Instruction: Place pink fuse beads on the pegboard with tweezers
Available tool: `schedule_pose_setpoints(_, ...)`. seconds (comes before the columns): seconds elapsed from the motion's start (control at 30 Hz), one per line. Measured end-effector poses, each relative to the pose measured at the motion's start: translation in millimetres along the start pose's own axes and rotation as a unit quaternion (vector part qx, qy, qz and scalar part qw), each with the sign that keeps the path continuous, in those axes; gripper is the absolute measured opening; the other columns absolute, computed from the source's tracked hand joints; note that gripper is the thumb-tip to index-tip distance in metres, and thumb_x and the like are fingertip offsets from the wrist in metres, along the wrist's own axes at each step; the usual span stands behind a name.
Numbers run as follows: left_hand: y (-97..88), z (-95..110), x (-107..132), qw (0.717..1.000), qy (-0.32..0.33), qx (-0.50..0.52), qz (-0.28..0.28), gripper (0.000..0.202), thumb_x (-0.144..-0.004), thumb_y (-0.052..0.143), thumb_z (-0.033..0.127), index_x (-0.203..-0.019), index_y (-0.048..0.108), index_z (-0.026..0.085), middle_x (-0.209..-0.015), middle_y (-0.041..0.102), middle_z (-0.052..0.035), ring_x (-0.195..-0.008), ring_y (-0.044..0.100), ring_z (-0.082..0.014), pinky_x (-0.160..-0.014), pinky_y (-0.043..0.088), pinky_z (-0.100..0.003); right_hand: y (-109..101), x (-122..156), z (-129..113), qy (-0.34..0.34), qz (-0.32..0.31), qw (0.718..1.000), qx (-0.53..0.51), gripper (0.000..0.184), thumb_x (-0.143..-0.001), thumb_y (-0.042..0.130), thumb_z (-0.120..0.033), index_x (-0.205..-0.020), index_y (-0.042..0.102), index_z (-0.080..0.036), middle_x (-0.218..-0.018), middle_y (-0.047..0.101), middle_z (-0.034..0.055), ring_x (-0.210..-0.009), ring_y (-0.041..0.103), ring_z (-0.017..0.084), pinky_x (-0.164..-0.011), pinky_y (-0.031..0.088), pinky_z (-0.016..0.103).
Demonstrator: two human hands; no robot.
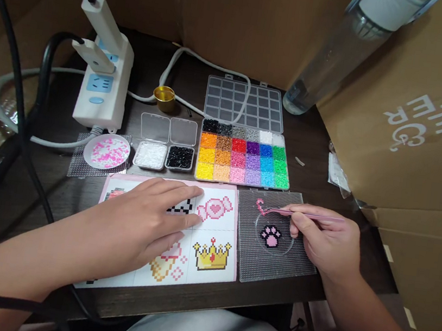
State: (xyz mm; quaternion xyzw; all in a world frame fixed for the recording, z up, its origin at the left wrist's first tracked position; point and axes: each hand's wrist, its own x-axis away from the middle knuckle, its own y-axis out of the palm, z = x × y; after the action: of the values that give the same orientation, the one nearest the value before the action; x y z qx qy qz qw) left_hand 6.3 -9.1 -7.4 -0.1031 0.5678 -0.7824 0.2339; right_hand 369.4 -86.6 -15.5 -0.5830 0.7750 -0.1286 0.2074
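Observation:
My left hand (147,221) lies flat with fingers stretched out on a pattern sheet (216,241) printed with a candy, a crown and other pixel pictures. My right hand (327,241) pinches pink tweezers (300,214), whose tip reaches left over a clear pegboard (272,266). On the pegboard sit a black and pink paw-print bead figure (271,235) and a short curve of pink beads (261,206) near the tweezer tip.
A bead box (245,155) with many colours stands open behind the sheet, next to small trays of white beads (150,154) and black beads (180,157). A dish of pink beads (107,151), a power strip (103,83), cables, a gold cap (164,97), a water bottle (339,50) and cardboard boxes surround the table.

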Motion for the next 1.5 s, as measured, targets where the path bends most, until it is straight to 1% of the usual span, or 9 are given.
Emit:
schedule_pose_setpoints(0.1, -0.7, 0.8, -0.3, 1.0, -0.001, 0.002, 0.005, 0.038, -0.113, 0.057, 0.03, -0.137, 0.086, 0.033, -0.16, 0.072, -0.0091, -0.142, 0.068, -0.0382, -0.113, 0.064, -0.052, 0.0, 0.1, -0.8, 0.008, 0.0, 1.0, 0.001, 0.018, -0.09, 0.079, -0.021, -0.085, 0.095, -0.028, -0.06, 0.077, -0.0007, -0.05, 0.068, 0.015, -0.05, 0.058, 0.024)
schedule_pose_setpoints(0.27, 0.0, 0.9, 1.1, 1.0, 0.001, -0.01, -0.002, 0.04, -0.113, 0.056, 0.029, -0.138, 0.086, 0.032, -0.162, 0.07, -0.0107, -0.142, 0.068, -0.0409, -0.109, 0.065, -0.055, -0.6, 0.3, -0.3, 0.009, 0.004, 1.0, 0.0, 0.017, -0.09, 0.08, -0.02, -0.085, 0.094, -0.028, -0.059, 0.077, -0.0004, -0.049, 0.068, 0.015, -0.05, 0.058, 0.025)
schedule_pose_setpoints(0.43, 1.0, 0.8, 2.7, 1.0, -0.009, 0.008, -0.006, 0.039, -0.112, 0.058, 0.029, -0.139, 0.085, 0.034, -0.165, 0.068, -0.0079, -0.145, 0.066, -0.0388, -0.114, 0.064, -0.051, -0.5, 0.4, 0.3, 0.011, 0.004, 1.0, 0.003, 0.017, -0.09, 0.08, -0.019, -0.084, 0.094, -0.027, -0.06, 0.077, -0.0004, -0.049, 0.068, 0.015, -0.05, 0.058, 0.024)
schedule_pose_setpoints(0.73, -2.7, 0.0, 0.2, 1.0, -0.003, 0.009, -0.015, 0.041, -0.112, 0.055, 0.029, -0.139, 0.086, 0.032, -0.164, 0.069, -0.0111, -0.144, 0.067, -0.0415, -0.111, 0.065, -0.056, -0.6, 0.4, -2.7, 0.015, 0.003, 1.0, 0.003, 0.019, -0.09, 0.079, -0.019, -0.086, 0.095, -0.028, -0.061, 0.078, 0.0, -0.048, 0.068, 0.014, -0.048, 0.057, 0.024)
schedule_pose_setpoints(0.9, -0.8, 0.2, 0.7, 0.999, -0.014, 0.032, -0.004, 0.039, -0.113, 0.056, 0.031, -0.138, 0.086, 0.034, -0.163, 0.07, -0.008, -0.145, 0.067, -0.0383, -0.116, 0.063, -0.052, -0.1, 0.0, -5.6, 0.02, 0.002, 1.0, -0.002, 0.018, -0.088, 0.079, -0.018, -0.085, 0.095, -0.027, -0.062, 0.08, 0.0007, -0.047, 0.067, 0.014, -0.048, 0.057, 0.024)
schedule_pose_setpoints(1.07, 0.0, 0.1, 0.7, 0.999, -0.02, 0.036, -0.007, 0.039, -0.114, 0.056, 0.034, -0.139, 0.086, 0.035, -0.164, 0.069, -0.0076, -0.148, 0.065, -0.0383, -0.119, 0.061, -0.053, 0.7, 0.1, -5.9, 0.018, 0.006, 1.0, -0.001, 0.019, -0.087, 0.079, -0.018, -0.084, 0.094, -0.029, -0.06, 0.078, -0.0006, -0.047, 0.066, 0.014, -0.047, 0.056, 0.024)
schedule_pose_setpoints(1.27, -0.7, -0.6, 1.3, 1.0, -0.01, 0.015, -0.016, 0.041, -0.112, 0.056, 0.03, -0.14, 0.085, 0.034, -0.164, 0.069, -0.0093, -0.145, 0.067, -0.0398, -0.114, 0.064, -0.055, -0.5, 0.3, -0.7, 0.017, 0.005, 1.0, -0.011, 0.015, -0.09, 0.081, -0.021, -0.087, 0.095, -0.026, -0.063, 0.08, 0.0009, -0.048, 0.066, 0.014, -0.049, 0.056, 0.025)
schedule_pose_setpoints(1.4, -1.0, -0.2, 1.2, 0.999, -0.019, 0.031, -0.009, 0.038, -0.112, 0.058, 0.031, -0.138, 0.086, 0.035, -0.163, 0.07, -0.008, -0.145, 0.067, -0.0385, -0.116, 0.063, -0.051, -3.9, 4.3, 8.6, 0.023, 0.011, 1.0, -0.013, 0.011, -0.094, 0.084, -0.028, -0.088, 0.093, -0.024, -0.067, 0.082, 0.0032, -0.058, 0.076, 0.02, -0.061, 0.066, 0.032)
schedule_pose_setpoints(1.5, -0.7, 1.0, 0.8, 0.999, -0.021, 0.026, -0.015, 0.037, -0.111, 0.06, 0.029, -0.139, 0.085, 0.034, -0.164, 0.069, -0.0088, -0.146, 0.067, -0.0389, -0.118, 0.062, -0.053, -6.7, 8.9, 15.3, 0.017, 0.026, 0.999, -0.017, 0.015, -0.097, 0.086, -0.035, -0.088, 0.09, -0.024, -0.074, 0.085, 0.0054, -0.07, 0.083, 0.024, -0.072, 0.071, 0.037)
